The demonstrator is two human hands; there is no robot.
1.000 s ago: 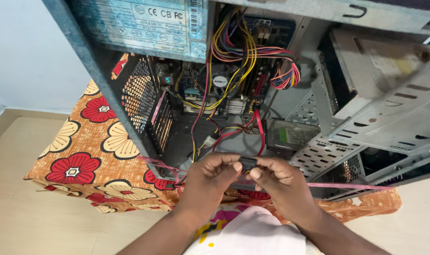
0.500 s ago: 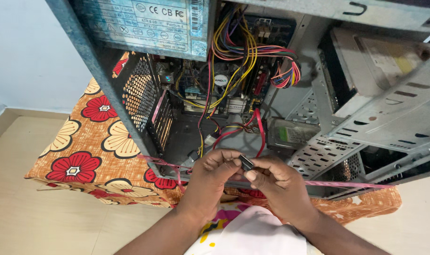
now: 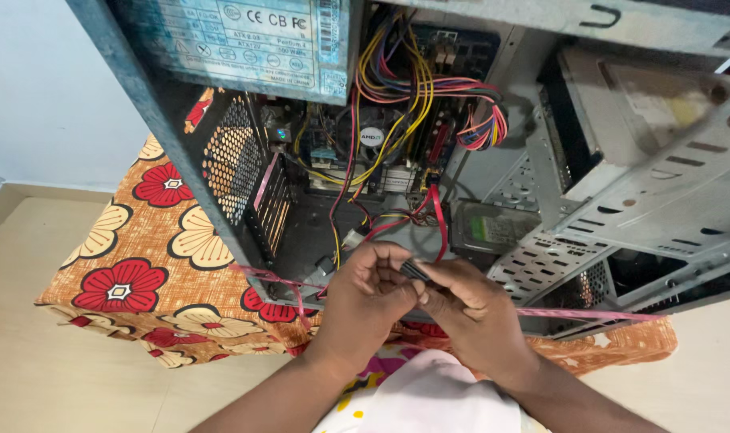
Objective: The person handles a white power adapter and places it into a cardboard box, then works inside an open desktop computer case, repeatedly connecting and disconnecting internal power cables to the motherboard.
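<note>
At six o'clock below the open computer case (image 3: 621, 200), the left hand (image 3: 365, 293) and right hand (image 3: 469, 309) meet, both pinching a small black connector (image 3: 415, 269) between fingertips; its red cable (image 3: 437, 216) loops up at twelve o'clock.

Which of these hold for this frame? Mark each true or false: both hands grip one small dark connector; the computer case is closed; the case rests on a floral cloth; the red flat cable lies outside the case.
1. Both the left hand and right hand pinch the small dark connector: true.
2. The grey metal computer case is closed: false, its side is open.
3. It rests on an orange floral cloth: true.
4. The red flat cable lies outside: false, it runs inside.
</note>
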